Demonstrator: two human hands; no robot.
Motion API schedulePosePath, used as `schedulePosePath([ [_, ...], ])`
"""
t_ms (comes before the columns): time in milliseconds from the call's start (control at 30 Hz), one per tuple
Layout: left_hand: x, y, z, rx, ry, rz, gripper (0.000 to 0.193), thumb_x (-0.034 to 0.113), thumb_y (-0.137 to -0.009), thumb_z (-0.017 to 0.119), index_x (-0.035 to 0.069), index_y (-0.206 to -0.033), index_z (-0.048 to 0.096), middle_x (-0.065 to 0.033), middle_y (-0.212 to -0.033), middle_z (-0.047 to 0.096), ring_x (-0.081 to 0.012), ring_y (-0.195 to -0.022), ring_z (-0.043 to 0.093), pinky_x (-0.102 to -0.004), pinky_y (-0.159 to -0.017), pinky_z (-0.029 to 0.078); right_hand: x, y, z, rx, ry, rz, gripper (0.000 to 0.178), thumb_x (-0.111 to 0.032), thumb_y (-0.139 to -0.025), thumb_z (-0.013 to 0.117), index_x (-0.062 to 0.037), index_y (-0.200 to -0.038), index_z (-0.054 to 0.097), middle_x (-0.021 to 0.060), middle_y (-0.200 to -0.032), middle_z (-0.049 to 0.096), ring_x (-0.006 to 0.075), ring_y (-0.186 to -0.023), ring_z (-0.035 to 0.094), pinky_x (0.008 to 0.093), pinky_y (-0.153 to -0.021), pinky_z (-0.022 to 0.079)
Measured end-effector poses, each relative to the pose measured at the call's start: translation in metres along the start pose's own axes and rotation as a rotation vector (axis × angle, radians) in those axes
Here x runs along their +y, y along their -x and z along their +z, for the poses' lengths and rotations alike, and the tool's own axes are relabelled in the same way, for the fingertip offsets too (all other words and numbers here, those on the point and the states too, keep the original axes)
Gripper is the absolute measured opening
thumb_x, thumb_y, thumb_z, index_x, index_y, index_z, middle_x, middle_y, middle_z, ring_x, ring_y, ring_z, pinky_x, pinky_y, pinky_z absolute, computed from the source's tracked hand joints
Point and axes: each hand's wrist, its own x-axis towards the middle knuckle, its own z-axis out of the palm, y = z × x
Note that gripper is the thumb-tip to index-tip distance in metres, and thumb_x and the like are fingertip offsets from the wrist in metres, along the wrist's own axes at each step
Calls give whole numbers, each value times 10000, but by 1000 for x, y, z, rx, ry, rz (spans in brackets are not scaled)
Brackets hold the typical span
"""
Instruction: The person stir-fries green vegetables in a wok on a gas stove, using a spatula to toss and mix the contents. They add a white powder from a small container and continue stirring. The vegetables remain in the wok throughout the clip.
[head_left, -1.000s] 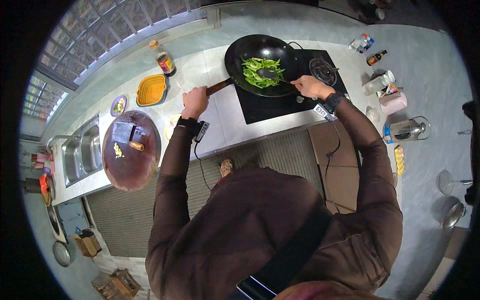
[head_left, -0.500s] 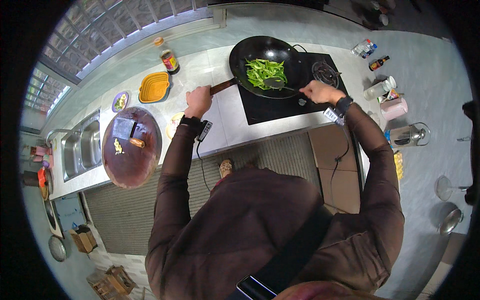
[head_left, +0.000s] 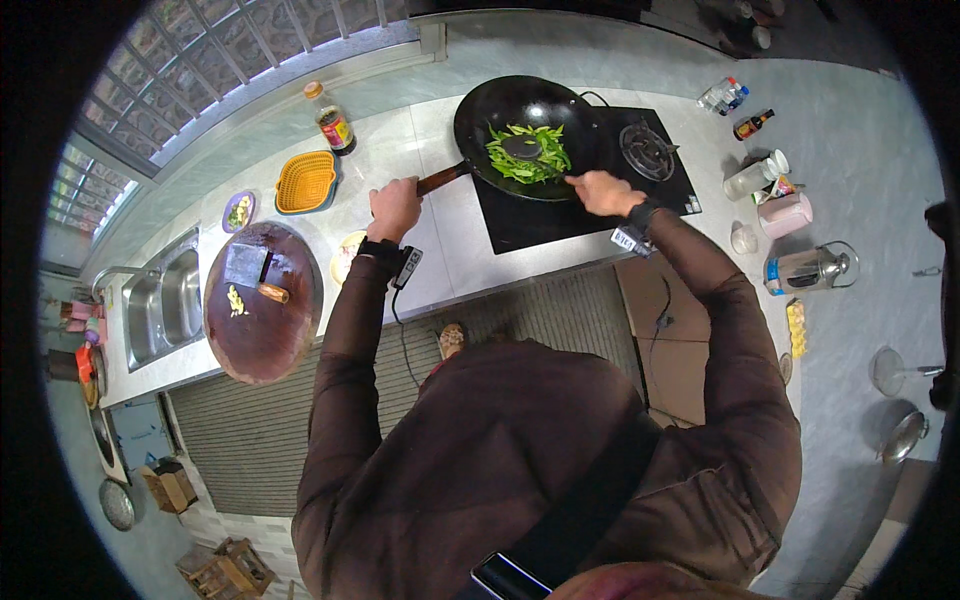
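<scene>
A black wok (head_left: pixel 477 122) sits over the left part of the black stove (head_left: pixel 520 232), with sliced green vegetables (head_left: pixel 549 146) heaped in it. My left hand (head_left: pixel 397 209) is closed round the wok's wooden handle (head_left: pixel 441 180). The spatula (head_left: pixel 521 148) lies with its dark blade among the green slices, and my right hand (head_left: pixel 607 193) grips its handle at the wok's near right edge. The right fingers are curled; part of the spatula's shaft is covered by slices.
Left on the counter are a round chopping board (head_left: pixel 250 345) bearing a cleaver (head_left: pixel 246 262), a small purple dish (head_left: pixel 228 222), a yellow basket (head_left: pixel 305 183) and a sauce bottle (head_left: pixel 335 125). A bare burner (head_left: pixel 648 150) lies right of the wok. Jars and a pink container (head_left: pixel 785 215) line the right.
My right hand has moved left and slightly nearer, and the spatula blade has shifted left and farther into the green slices. My left hand stays on the wok handle.
</scene>
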Motion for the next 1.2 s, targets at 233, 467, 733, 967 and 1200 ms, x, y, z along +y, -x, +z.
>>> schedulePosePath([
  [233,1,-2,1,17,-11,3,343,253,-870,675,209,-1210,657,-93,-1045,712,-300,-1005,673,-519,-827,466,-8,16,-12,-13,-28,-75,393,-226,-952,497,-180,-1323,619,211,-1065,690,378,-985,669,460,-832,538],
  [467,1,4,-1,4,-6,0,354,251,-875,671,211,-1226,654,-99,-1047,714,-301,-1005,674,-516,-828,467,4,29,-11,-173,-57,-19,391,-178,-939,518,-126,-1313,623,232,-1114,677,398,-1047,647,447,-883,515],
  [733,1,2,-4,-12,3,9,341,235,-878,666,206,-1217,656,-106,-1044,713,-310,-1001,674,-519,-834,459,28,27,-90,-79,112,-299,321,-178,-869,581,-86,-1147,713,176,-980,726,327,-920,699,411,-808,530],
  [967,1,3,-1,13,13,7,301,236,-878,661,194,-1177,665,-100,-1022,711,-311,-980,677,-520,-831,458,31,9,-120,-147,443,30,309,-225,-865,606,-74,-1110,718,157,-1051,721,353,-983,686,422,-794,534],
  [1200,0,4,0,28,20,6,296,248,-883,661,200,-1175,664,-99,-1017,709,-308,-969,679,-521,-823,457,17,-24,-58,288,422,-76,271,-158,-875,578,-128,-1101,724,183,-964,721,353,-923,704,482,-760,565],
])
